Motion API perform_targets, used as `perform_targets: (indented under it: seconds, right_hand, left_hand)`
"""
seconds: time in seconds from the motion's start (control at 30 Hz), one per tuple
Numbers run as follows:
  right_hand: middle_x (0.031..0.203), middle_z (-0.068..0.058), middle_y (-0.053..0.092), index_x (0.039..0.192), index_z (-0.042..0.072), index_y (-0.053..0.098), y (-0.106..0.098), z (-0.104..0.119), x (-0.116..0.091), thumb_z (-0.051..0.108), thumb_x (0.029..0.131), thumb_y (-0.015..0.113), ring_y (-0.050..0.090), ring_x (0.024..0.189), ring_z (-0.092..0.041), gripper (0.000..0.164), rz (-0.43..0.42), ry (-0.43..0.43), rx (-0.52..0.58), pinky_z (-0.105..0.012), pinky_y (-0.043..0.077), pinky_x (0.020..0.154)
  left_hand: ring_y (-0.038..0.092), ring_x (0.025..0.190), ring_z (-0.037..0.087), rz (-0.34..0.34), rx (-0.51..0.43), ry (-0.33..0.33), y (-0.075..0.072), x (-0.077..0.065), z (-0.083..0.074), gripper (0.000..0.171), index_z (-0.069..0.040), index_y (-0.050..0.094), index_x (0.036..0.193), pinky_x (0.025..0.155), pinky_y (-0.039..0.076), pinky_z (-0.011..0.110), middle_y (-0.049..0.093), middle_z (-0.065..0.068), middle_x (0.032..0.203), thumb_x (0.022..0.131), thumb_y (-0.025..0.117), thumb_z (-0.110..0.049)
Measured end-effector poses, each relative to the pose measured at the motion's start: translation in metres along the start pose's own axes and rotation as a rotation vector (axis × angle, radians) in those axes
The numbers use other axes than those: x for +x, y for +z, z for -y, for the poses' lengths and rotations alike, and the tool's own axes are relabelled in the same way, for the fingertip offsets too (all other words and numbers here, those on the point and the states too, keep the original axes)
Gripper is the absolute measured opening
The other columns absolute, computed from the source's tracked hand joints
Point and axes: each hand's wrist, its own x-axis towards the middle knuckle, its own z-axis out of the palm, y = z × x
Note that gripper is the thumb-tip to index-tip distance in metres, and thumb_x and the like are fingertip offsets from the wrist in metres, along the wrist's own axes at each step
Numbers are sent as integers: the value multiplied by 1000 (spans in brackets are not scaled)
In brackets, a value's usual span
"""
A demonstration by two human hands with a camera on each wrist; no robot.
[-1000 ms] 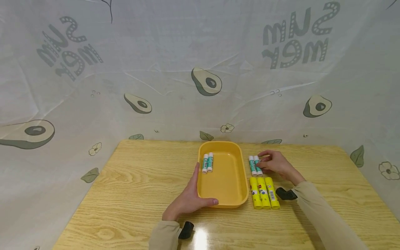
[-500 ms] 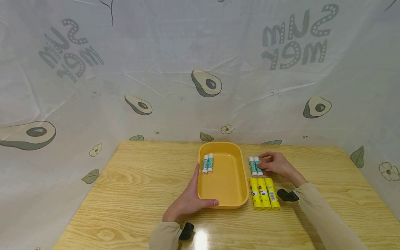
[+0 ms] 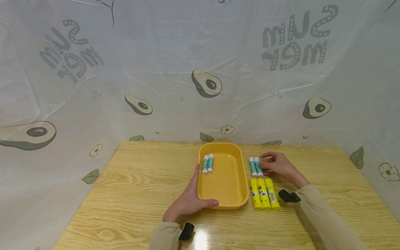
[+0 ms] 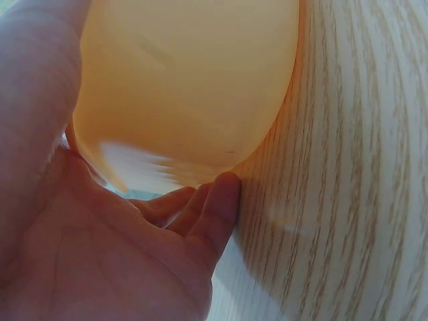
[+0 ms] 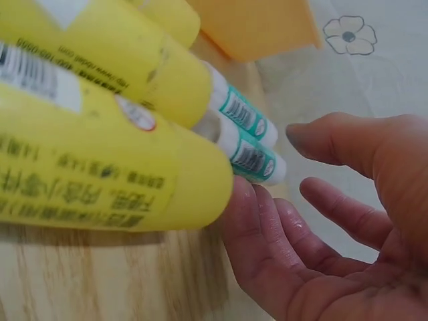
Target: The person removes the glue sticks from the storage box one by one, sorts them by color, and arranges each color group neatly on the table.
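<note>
My left hand (image 3: 189, 199) holds the near left corner of a yellow plastic tray (image 3: 223, 205), thumb at the near rim and fingers along the left wall. In the left wrist view, fingertips (image 4: 224, 190) meet the tray's wall (image 4: 194, 80) by the tabletop. Two small white-and-green glue sticks (image 3: 207, 164) lie side by side inside. To the tray's right, two similar glue sticks (image 3: 256, 167) lie on the table. My right hand (image 3: 278, 166) is beside them, fingers loosely bent and thumb apart from the sticks; the right wrist view shows nothing in its grasp.
Three larger yellow glue sticks (image 3: 264, 194) lie in a row just nearer than the white-and-green pair, close to the tray's right wall. The wooden table (image 3: 140, 173) ends at the back against a printed cloth (image 3: 175, 114).
My right hand has drawn slightly to the right, away from the two white-and-green glue sticks on the table. The left hand and the tray stay in place.
</note>
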Motion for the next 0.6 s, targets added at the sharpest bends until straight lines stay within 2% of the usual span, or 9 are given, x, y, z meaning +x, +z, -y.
perform_targets:
  seconds: [0.1, 0.33, 0.6]
  right_hand:
    - [119, -25, 60, 143, -7, 45, -2, 3, -2, 19, 99, 67, 67, 83, -19, 56, -10, -9, 4, -31, 63, 76]
    - [135, -31, 51, 146, -6, 43, -5, 18, -7, 23, 104, 61, 66, 108, -34, 55, -38, -105, 33, -41, 62, 86]
    - [129, -28, 56, 144, -4, 47, -2, 41, -13, 27, 104, 61, 65, 110, -39, 53, -67, -172, 38, -44, 62, 87]
  left_hand:
    - [20, 157, 33, 0, -1, 3, 0, 0, 0, 138, -36, -13, 164, 126, 18, 61, 7, 11, 173, 74, 90, -49]
    - [20, 157, 33, 2, -11, -3, 0, 1, 2, 138, -37, -13, 163, 126, 17, 61, 6, 10, 173, 74, 90, -49]
    - [17, 158, 33, 0, -12, -5, 0, 1, 2, 137, -38, -13, 163, 126, 17, 61, 5, 10, 174, 74, 90, -49]
